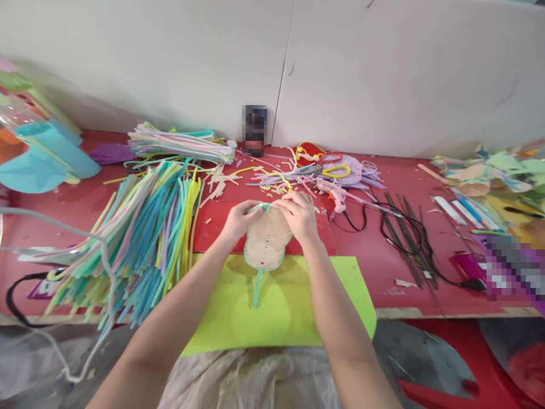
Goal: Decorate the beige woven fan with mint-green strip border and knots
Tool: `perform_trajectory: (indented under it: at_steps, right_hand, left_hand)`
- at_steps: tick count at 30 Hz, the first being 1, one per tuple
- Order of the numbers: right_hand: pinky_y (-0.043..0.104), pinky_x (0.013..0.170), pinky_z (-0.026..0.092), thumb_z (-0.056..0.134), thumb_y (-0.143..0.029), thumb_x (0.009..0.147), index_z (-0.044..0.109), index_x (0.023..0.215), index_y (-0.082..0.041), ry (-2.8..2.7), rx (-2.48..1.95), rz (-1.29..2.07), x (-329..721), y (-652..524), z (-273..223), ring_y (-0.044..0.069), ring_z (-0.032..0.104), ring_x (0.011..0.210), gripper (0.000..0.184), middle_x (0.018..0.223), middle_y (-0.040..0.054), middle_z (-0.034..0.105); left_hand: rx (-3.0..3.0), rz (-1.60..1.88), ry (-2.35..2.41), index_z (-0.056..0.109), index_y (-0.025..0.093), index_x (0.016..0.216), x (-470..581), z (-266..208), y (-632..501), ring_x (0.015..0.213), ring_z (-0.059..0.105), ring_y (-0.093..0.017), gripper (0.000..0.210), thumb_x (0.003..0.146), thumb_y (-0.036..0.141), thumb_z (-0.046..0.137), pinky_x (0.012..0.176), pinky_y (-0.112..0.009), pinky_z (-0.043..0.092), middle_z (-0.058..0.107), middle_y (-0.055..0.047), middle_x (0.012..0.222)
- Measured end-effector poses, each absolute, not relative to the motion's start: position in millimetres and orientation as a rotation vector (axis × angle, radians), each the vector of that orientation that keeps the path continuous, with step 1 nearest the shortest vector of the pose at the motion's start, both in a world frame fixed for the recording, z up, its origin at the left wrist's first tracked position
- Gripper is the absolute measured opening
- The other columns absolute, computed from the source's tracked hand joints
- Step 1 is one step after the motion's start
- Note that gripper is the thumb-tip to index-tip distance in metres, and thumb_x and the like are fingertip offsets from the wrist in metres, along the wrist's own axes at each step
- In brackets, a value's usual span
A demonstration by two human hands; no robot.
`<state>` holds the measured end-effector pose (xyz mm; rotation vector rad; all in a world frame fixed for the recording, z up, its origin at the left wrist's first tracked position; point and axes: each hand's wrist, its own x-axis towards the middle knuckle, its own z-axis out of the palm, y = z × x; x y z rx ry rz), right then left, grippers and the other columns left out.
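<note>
A beige fan-shaped craft piece (267, 241) with a ribbed middle, a mint-green pipe-cleaner rim and a thin green stem is held up over the table. My left hand (241, 220) pinches its top left edge, thumb and fingers closed on the rim. At the top right my right hand (299, 215) also grips the edge with its fingers bent together. Between the fingertips, a short bit of green rim shows. Beneath the piece lie a yellow-green sheet (264, 324) and a red sheet (213, 230).
Left stands a big heap of coloured pipe cleaners (149, 227), with another bundle (179, 142) behind. Yellow-handled scissors (336, 171), a pink glue gun (337, 196) and its black cable (411, 241) lie to the right. A dark upright device (254, 130) leans against the wall.
</note>
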<state>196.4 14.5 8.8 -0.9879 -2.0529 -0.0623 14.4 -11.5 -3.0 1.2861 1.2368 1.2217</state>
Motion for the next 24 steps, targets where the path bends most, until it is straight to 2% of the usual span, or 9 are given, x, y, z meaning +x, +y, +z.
perform_trajectory:
  at_steps: [17,24]
  right_hand:
    - [0.036,0.085,0.038,0.060,-0.028,0.085,0.067,0.088,-0.026,-1.989,-1.013,-0.077,184.3,6.3,11.1,0.018,0.054,0.086,0.007,0.083,0.0011,0.064]
    - [0.036,0.083,0.038,0.059,-0.028,0.086,0.067,0.088,-0.027,-1.961,-1.039,-0.064,184.3,5.8,11.1,0.019,0.053,0.085,0.008,0.083,0.0014,0.063]
  left_hand:
    - [1.286,1.316,1.292,0.067,0.017,0.090,12.5,-1.1,-12.5,0.080,0.061,-0.017,0.025,0.074,0.036,0.063,0.071,-0.025,0.045,0.069,-0.004,0.088]
    - [1.233,1.326,1.249,0.067,0.017,0.092,14.6,0.9,-13.4,0.083,0.061,-0.017,0.031,0.076,0.043,0.061,0.074,-0.026,0.045,0.069,-0.004,0.091]
